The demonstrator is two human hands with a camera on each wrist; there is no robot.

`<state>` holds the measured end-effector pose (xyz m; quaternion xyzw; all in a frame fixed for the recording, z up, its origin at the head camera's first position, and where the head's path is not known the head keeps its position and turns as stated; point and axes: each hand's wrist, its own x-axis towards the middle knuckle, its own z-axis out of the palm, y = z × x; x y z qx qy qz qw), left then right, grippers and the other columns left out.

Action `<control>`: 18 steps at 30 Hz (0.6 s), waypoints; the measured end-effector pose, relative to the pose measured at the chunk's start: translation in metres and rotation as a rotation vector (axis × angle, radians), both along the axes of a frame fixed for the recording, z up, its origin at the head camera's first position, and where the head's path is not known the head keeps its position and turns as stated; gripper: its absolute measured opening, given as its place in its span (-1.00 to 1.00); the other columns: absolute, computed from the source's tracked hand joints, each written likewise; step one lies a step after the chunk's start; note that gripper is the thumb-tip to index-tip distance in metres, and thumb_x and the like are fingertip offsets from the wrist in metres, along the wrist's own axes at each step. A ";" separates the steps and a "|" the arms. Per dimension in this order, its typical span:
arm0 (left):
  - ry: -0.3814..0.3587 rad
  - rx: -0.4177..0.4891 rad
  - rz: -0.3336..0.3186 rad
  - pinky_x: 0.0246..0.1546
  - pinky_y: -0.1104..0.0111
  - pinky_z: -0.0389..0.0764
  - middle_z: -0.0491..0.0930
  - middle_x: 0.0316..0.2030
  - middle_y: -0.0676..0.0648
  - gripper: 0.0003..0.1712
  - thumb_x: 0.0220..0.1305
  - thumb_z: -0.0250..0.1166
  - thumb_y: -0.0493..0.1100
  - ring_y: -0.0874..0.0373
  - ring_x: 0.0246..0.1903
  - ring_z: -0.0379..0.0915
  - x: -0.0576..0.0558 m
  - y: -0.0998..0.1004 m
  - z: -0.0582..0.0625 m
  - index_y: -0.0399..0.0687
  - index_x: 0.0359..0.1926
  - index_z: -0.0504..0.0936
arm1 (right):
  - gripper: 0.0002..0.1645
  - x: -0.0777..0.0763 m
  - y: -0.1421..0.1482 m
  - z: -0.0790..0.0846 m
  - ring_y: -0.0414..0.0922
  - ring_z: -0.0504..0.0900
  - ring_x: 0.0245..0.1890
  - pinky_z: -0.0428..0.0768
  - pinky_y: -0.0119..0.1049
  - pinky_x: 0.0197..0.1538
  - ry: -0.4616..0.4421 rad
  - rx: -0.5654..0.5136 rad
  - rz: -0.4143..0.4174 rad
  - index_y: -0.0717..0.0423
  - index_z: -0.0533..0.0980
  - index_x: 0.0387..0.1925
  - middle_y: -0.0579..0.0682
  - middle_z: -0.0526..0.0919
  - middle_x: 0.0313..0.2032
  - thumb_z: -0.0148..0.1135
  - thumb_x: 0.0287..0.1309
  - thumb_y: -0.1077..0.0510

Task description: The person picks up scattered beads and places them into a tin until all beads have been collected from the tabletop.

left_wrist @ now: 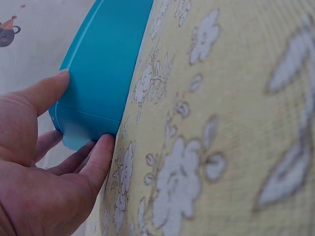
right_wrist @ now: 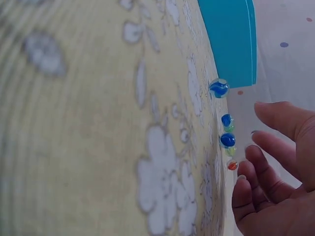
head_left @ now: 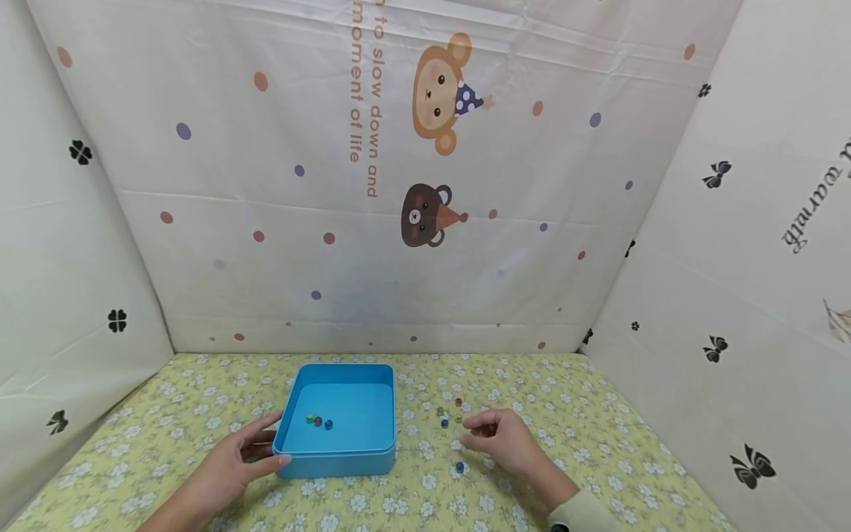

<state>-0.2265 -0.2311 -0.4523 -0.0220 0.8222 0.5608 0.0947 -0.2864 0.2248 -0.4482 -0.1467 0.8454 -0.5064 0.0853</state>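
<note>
A square, open-topped blue plastic box (head_left: 346, 464) sits on the cloth left of centre. Inside, on its floor, lie a yellow-green marble (head_left: 309, 419), a red marble (head_left: 318, 421) and a blue marble (head_left: 329, 425). My left hand (head_left: 229, 465) holds the box's near left corner, thumb (left_wrist: 51, 91) on the front wall and fingers around the side. To the right of the box, my right hand (head_left: 501, 441) hovers beside several loose glass marbles, thumb and fingers apart with nothing visible between them. Nearest its fingertips is a yellow marble (head_left: 459, 419); a blue marble (right_wrist: 219, 88) lies closer to me.
The tabletop has a yellow floral cloth (head_left: 412, 510). Among the loose marbles are a red-orange one (head_left: 459, 402), a green one (head_left: 440, 411) and a dark blue one (head_left: 445, 423). White printed sheets (head_left: 359, 295) stand behind and at both sides.
</note>
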 end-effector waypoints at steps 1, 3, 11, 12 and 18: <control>-0.001 0.002 0.000 0.06 0.16 0.84 0.38 0.35 -0.49 0.01 0.32 0.44 -0.05 -0.20 0.17 0.56 0.000 0.000 0.000 -0.17 0.61 0.10 | -0.58 0.000 0.000 0.000 -0.12 0.62 -0.19 0.74 -0.42 -0.30 -0.002 0.002 0.001 0.29 0.69 0.02 0.17 0.70 -0.03 0.48 0.22 0.10; -0.001 0.006 -0.001 0.07 0.17 0.84 0.37 0.35 -0.49 0.01 0.32 0.44 -0.05 -0.19 0.17 0.56 0.000 0.000 0.000 -0.17 0.61 0.09 | -0.59 0.000 0.001 -0.001 -0.12 0.63 -0.18 0.75 -0.43 -0.28 -0.007 0.011 0.003 0.29 0.70 0.01 0.16 0.71 -0.03 0.49 0.21 0.12; 0.002 0.010 -0.006 0.04 0.14 0.86 0.37 0.36 -0.50 0.02 0.32 0.44 -0.05 -0.21 0.18 0.56 0.000 -0.001 -0.001 -0.19 0.61 0.08 | -0.63 -0.002 0.004 -0.002 -0.14 0.66 -0.20 0.81 -0.34 -0.25 -0.007 0.081 0.013 0.26 0.72 -0.05 0.07 0.74 -0.09 0.52 0.17 0.13; 0.000 0.011 -0.002 0.04 0.14 0.86 0.37 0.35 -0.50 0.02 0.32 0.44 -0.05 -0.20 0.18 0.57 -0.001 -0.001 -0.001 -0.18 0.61 0.09 | -0.64 -0.002 0.004 -0.002 -0.14 0.66 -0.21 0.81 -0.32 -0.25 -0.008 0.087 0.013 0.26 0.73 -0.05 0.07 0.75 -0.09 0.52 0.16 0.13; -0.008 0.004 0.009 0.03 0.15 0.86 0.39 0.34 -0.49 0.02 0.30 0.46 -0.05 -0.22 0.18 0.56 -0.002 0.000 0.000 -0.18 0.60 0.11 | -0.65 -0.002 0.003 0.000 -0.15 0.67 -0.23 0.82 -0.30 -0.26 -0.014 0.111 0.009 0.25 0.73 -0.07 0.06 0.75 -0.10 0.53 0.15 0.15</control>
